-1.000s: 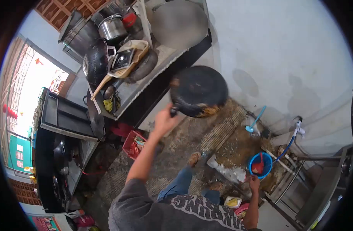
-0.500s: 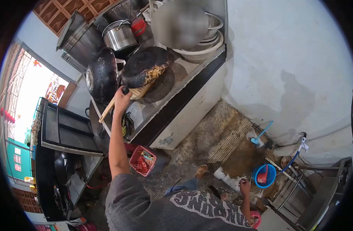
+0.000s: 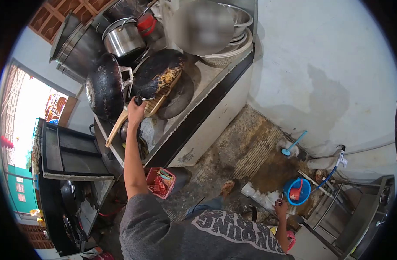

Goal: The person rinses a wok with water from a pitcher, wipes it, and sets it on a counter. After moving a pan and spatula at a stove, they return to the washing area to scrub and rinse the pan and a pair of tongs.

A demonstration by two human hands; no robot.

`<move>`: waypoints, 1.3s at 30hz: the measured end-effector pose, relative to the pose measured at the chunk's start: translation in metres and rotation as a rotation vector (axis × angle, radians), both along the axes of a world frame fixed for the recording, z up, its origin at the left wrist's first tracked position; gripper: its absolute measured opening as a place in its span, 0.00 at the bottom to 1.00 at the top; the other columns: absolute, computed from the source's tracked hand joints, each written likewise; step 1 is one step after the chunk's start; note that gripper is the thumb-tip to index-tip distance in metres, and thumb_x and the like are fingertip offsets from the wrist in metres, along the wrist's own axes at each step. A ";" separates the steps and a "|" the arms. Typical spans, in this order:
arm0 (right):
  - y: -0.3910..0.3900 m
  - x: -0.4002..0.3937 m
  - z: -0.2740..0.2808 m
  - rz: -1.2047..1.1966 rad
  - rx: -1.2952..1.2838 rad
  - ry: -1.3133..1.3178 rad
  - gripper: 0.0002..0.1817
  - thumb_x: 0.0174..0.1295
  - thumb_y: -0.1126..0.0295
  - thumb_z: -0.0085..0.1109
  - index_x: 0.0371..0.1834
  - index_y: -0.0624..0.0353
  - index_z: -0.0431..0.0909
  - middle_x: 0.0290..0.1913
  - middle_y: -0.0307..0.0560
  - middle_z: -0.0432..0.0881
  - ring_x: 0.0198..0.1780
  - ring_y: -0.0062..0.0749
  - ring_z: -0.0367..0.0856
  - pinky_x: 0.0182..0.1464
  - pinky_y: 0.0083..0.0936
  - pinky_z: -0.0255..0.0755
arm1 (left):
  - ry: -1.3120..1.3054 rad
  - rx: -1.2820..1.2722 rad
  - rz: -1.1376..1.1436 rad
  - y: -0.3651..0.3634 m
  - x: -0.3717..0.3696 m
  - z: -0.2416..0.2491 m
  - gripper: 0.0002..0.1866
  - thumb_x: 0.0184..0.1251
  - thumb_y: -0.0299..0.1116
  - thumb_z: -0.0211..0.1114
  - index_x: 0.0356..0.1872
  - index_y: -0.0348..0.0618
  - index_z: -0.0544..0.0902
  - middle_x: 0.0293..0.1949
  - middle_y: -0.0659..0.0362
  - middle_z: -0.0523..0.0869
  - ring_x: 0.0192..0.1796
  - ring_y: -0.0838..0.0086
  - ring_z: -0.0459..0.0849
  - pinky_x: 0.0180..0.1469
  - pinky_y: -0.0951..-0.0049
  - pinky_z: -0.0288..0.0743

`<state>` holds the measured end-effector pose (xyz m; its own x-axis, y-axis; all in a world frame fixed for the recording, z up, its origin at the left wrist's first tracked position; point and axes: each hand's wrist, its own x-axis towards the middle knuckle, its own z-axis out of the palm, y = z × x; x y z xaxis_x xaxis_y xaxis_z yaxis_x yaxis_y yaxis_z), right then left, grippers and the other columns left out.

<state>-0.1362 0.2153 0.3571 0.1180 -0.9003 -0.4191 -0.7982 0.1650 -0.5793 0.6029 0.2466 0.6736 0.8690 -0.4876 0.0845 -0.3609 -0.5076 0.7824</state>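
Note:
My left hand (image 3: 136, 112) is closed on the dark handle of a blackened wok (image 3: 157, 71). This wok is tilted on the counter, its scorched brown patch facing up. Partly beneath it, a slatted tan utensil (image 3: 154, 105) has a long pale handle that runs past my left wrist. Beside my hand leans another blackened wok (image 3: 105, 86) with a metal loop handle. Down at the lower right, my right hand (image 3: 281, 209) hangs with its fingers curled around something thin that I cannot make out, near a blue bucket (image 3: 297, 191) holding a red dipper (image 3: 295, 193).
Large metal pots (image 3: 124, 38) and stacked bowls (image 3: 239, 21) crowd the back of the counter (image 3: 198, 97). A red basket (image 3: 160, 183) of packets stands below it. A blue-handled brush (image 3: 294, 144) lies on the wet floor by the wall. A metal rack (image 3: 359, 216) is at right.
The view has shifted slightly. My left hand stays on the wok's handle, and more of the slatted utensil shows beneath the wok. My right hand has moved slightly right, closer to the bucket.

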 end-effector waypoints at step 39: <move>0.031 -0.001 -0.008 -0.360 -0.071 -0.101 0.14 0.49 0.68 0.56 0.39 0.59 0.77 0.38 0.55 0.79 0.36 0.47 0.79 0.39 0.36 0.72 | -0.344 0.004 -0.656 -0.037 -0.263 -0.125 0.09 0.56 0.20 0.56 0.39 0.37 0.76 0.29 0.57 0.77 0.30 0.74 0.75 0.35 0.76 0.71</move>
<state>-0.1377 0.2463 0.3488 -0.1739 -0.9178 -0.3568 -0.6348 0.3815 -0.6719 0.3403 0.2092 0.5485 0.3237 -0.8983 0.2971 -0.8155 -0.1057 0.5690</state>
